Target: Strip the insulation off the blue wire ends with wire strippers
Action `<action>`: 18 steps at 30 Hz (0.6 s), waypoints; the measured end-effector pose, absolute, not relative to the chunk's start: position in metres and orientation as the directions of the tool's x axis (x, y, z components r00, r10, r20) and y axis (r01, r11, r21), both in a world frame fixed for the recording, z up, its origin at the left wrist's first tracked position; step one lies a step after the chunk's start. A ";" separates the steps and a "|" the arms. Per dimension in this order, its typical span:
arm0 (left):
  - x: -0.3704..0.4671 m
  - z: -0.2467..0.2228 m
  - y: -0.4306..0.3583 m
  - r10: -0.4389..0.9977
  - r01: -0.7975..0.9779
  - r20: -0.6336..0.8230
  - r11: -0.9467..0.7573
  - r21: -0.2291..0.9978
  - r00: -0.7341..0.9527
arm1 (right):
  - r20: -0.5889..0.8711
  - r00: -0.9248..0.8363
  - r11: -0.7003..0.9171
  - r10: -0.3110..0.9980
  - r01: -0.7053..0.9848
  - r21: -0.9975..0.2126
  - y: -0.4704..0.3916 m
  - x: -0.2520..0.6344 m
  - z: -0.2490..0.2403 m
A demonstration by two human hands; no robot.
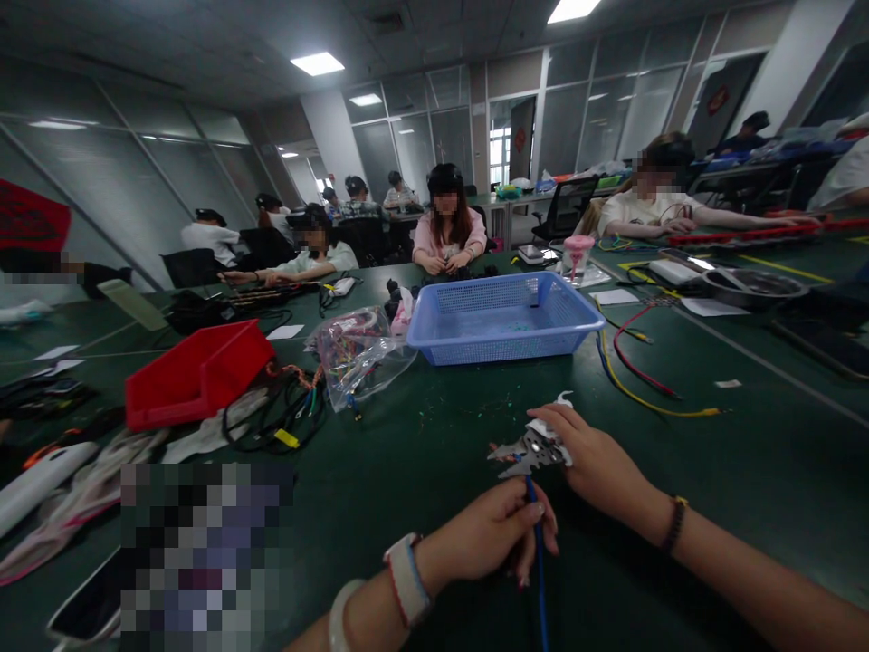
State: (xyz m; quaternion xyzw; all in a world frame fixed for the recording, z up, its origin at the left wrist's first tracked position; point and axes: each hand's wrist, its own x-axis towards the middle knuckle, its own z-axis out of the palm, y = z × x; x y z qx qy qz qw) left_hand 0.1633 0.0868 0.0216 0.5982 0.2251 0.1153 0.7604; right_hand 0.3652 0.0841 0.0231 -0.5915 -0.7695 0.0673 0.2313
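My left hand (499, 532), at the lower middle, pinches a blue cable (541, 580) between thumb and fingers. The cable runs down to the bottom edge of the view. Its upper end reaches the metal jaws of a wire stripper (533, 450), just above my left hand. My right hand (590, 457) is wrapped round the white handles of this tool, to the right of the cable. The tool's jaws point left, and a bit of copper-coloured wire shows beside them. Whether the jaws are closed on the cable cannot be made out.
A blue basket (506, 349) stands beyond my hands, with a plastic bag of wires (359, 358) and a red bin (196, 376) to its left. Yellow and red cables (652, 403) lie at the right. Small scraps dot the table (434, 453). Several people sit further back.
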 end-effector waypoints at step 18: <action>0.168 0.010 0.087 0.524 -0.055 -0.163 0.375 0.925 0.836 | 0.465 -0.043 0.299 0.884 0.817 -0.493 0.093 0.375 0.021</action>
